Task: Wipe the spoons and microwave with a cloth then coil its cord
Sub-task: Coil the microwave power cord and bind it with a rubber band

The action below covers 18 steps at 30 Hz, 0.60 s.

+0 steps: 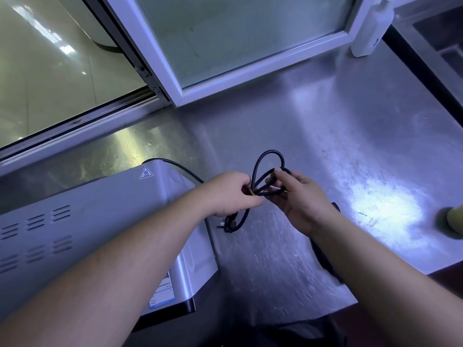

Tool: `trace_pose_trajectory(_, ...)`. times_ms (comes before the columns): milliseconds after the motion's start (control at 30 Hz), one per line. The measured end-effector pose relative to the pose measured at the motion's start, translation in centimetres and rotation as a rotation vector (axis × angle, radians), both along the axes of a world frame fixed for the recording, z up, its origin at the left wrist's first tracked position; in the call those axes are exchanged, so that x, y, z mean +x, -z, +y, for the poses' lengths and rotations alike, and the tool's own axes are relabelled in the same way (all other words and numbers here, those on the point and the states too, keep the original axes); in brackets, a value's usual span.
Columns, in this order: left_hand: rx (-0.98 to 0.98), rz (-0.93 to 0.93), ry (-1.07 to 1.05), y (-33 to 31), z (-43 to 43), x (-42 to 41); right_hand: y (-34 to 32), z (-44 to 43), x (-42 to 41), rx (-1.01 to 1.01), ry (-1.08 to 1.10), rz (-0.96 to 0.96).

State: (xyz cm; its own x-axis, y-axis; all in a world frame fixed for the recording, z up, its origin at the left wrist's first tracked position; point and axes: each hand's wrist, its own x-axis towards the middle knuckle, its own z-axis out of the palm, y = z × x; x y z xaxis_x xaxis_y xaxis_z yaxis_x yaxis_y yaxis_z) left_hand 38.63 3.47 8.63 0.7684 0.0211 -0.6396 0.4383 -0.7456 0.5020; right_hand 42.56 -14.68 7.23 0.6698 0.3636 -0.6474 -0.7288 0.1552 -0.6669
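Two bare hands meet mid-frame above the scuffed steel counter [338,136], right of the grey vented microwave [87,221]: left hand [230,194] pinching the black looped cord [263,166] at its waist, right hand [300,196] gripping the loops, which stand upward; plug [229,225] dangling below the left.

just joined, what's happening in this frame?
A person is bundling the microwave's black cord above a steel counter. The left hand pinches the gathered loops where a small yellow tie sits, while the right hand holds the loops from the other side. The plug hangs below the left hand. The cord's far end runs behind the microwave. No cloth or spoons are identifiable.
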Motion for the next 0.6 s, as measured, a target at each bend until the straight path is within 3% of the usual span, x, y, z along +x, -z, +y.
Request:
trace_pose_trajectory(167,0.093,-0.016,0.007,0.5,0.1,0.3,0.9,-0.3,0.9,0.020,0.016,0.085)
trace_pose_trajectory(367,0.167,-0.055,-0.003,1.5,-0.9,0.8,2.7,0.6,-1.3,-0.043,-0.230,0.154)
trace_pose_trajectory(600,0.178,-0.036,0.078,2.3,-0.3,0.4,6.7,2.1,-1.8,-0.067,-0.138,0.182)
